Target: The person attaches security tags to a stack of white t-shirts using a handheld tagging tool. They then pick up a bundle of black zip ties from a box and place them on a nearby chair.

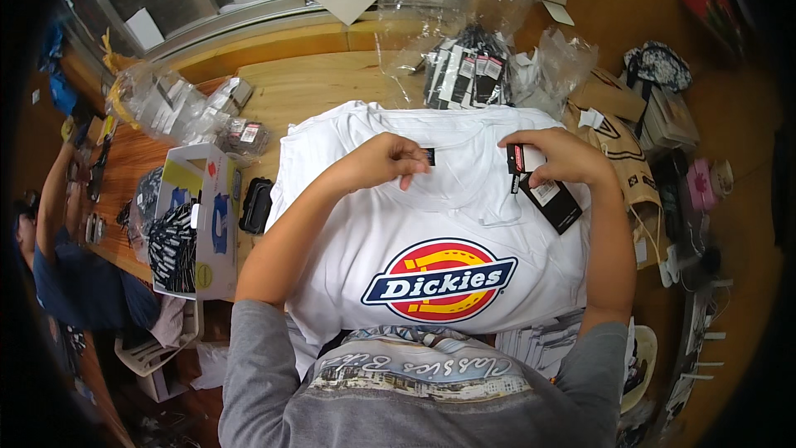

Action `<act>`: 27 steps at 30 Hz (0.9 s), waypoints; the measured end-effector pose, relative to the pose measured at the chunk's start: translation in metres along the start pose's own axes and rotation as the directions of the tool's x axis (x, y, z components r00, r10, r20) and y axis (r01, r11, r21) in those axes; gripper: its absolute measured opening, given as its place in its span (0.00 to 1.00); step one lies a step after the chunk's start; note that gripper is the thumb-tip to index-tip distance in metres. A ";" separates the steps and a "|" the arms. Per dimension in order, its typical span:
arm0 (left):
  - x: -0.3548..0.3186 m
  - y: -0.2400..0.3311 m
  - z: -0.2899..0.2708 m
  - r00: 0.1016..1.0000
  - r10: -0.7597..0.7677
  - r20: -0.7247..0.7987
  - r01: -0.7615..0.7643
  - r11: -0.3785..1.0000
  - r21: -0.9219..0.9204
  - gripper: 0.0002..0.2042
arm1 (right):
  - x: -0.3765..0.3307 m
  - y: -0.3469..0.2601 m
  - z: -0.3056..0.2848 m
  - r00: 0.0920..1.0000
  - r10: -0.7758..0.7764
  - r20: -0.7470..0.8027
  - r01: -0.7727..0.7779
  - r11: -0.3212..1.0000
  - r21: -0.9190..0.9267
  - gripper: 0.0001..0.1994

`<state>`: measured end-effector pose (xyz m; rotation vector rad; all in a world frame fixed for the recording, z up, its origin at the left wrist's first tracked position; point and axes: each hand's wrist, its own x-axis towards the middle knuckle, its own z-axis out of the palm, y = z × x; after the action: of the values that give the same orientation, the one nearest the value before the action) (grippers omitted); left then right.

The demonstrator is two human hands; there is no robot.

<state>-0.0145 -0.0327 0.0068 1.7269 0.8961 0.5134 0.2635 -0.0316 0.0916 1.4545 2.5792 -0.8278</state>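
Note:
A white T-shirt (390, 224) with a red, yellow and blue chest print lies flat on the wooden table (315, 83), collar away from me. My left hand (390, 159) pinches the small dark neck label at the collar. My right hand (564, 158) grips black and white hang tags (549, 199) just right of the collar; the tags hang down over the shirt's shoulder.
A pile of black hang tags (468, 75) in clear plastic lies behind the shirt. A white cardboard box (199, 224) with more tags stands at the left, a black case (255, 206) beside it. Bags and clutter crowd the right. Another person (58, 257) sits far left.

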 end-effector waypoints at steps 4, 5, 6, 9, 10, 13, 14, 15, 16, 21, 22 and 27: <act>0.011 -0.028 0.006 0.938 0.161 -0.307 0.063 0.792 0.607 0.07 | 0.003 0.024 0.040 0.924 0.110 -0.367 -0.272 0.863 -0.427 0.28; 0.015 -0.029 0.006 0.926 0.236 -0.295 0.020 0.748 0.663 0.07 | 0.005 0.022 0.044 0.852 -0.012 -0.523 -0.277 0.838 -0.470 0.26; 0.018 -0.031 0.008 0.910 0.306 -0.280 -0.017 0.701 0.713 0.06 | 0.005 0.018 0.050 0.750 -0.142 -0.646 -0.288 0.809 -0.512 0.23; 0.025 -0.030 0.021 0.915 0.330 -0.231 -0.037 0.640 0.767 0.07 | 0.004 0.002 0.078 0.907 -0.143 -0.397 0.004 0.944 -0.330 0.06; 0.029 -0.030 0.027 0.927 0.301 -0.224 -0.013 0.624 0.781 0.07 | 0.000 -0.003 0.099 0.924 -0.126 -0.361 -0.001 0.943 -0.332 0.03; 0.040 -0.029 0.039 0.946 0.224 -0.235 0.093 0.506 0.857 0.06 | -0.008 -0.017 0.133 0.896 0.096 -0.433 -0.265 0.898 -0.351 0.05; 0.045 -0.029 0.042 0.951 0.196 -0.241 0.129 0.455 0.881 0.05 | -0.006 -0.011 0.141 0.865 0.107 -0.490 -0.300 0.894 -0.333 0.06; 0.047 -0.027 0.045 0.953 0.183 -0.240 0.140 0.436 0.889 0.05 | -0.005 -0.007 0.148 0.830 0.119 -0.545 -0.330 0.892 -0.308 0.06; 0.050 -0.025 0.047 0.955 0.171 -0.241 0.151 0.417 0.896 0.05 | -0.005 -0.004 0.152 0.837 0.126 -0.533 -0.308 0.913 -0.267 0.05; 0.041 -0.026 0.045 0.955 0.206 -0.214 0.109 0.428 0.897 0.04 | -0.012 0.004 0.152 0.813 0.048 -0.580 -0.157 0.978 -0.139 0.03; 0.040 -0.028 0.043 0.947 0.236 -0.216 0.099 0.425 0.900 0.04 | -0.015 0.008 0.149 0.825 0.042 -0.563 -0.122 0.987 -0.105 0.04; 0.037 -0.035 0.035 0.931 0.281 -0.233 0.071 0.488 0.870 0.04 | -0.029 0.016 0.119 0.838 0.064 -0.542 -0.011 0.995 0.100 0.07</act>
<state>0.0229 -0.0202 -0.0417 2.7081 1.4829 0.4797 0.2688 -0.1056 -0.0073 2.0154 2.9118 -0.5949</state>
